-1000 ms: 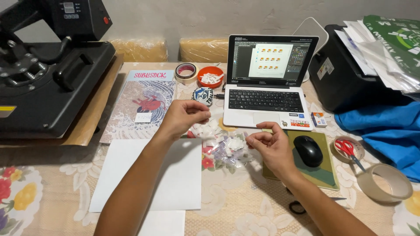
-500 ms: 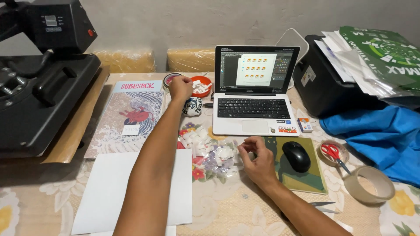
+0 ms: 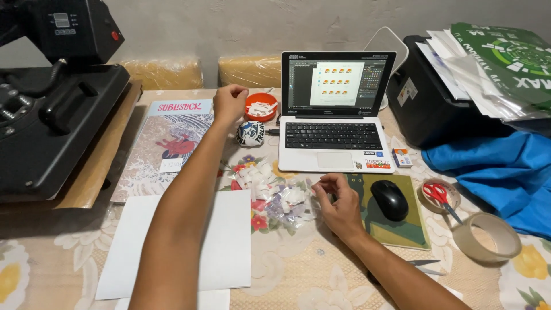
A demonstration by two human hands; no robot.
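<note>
My left hand [image 3: 229, 102] reaches to the far side of the table. Its fingers curl down over a small tape roll, which the hand hides, just left of an orange bowl [image 3: 260, 106] of paper bits. My right hand [image 3: 338, 202] rests on the tablecloth by the left edge of a green mouse pad [image 3: 404, 232]. Its fingertips are pinched together beside a pile of cut paper and clear plastic scraps [image 3: 274, 194]. I cannot tell if a scrap is between them. A small round patterned ball [image 3: 250, 133] lies under my left forearm's right side.
An open laptop [image 3: 333, 135] stands at centre back, with a black mouse [image 3: 389, 200] on the pad. A black heat press [image 3: 51, 126] fills the left. A printed sheet [image 3: 166, 146], white paper [image 3: 183, 247], red scissors [image 3: 442, 195], wide tape roll [image 3: 487, 236], blue cloth [image 3: 499, 166] and black printer [image 3: 430, 103] lie around.
My left hand went from the printed sheet out to the small tape roll by the orange bowl. My right hand stayed near the scraps and drew slightly toward me.
</note>
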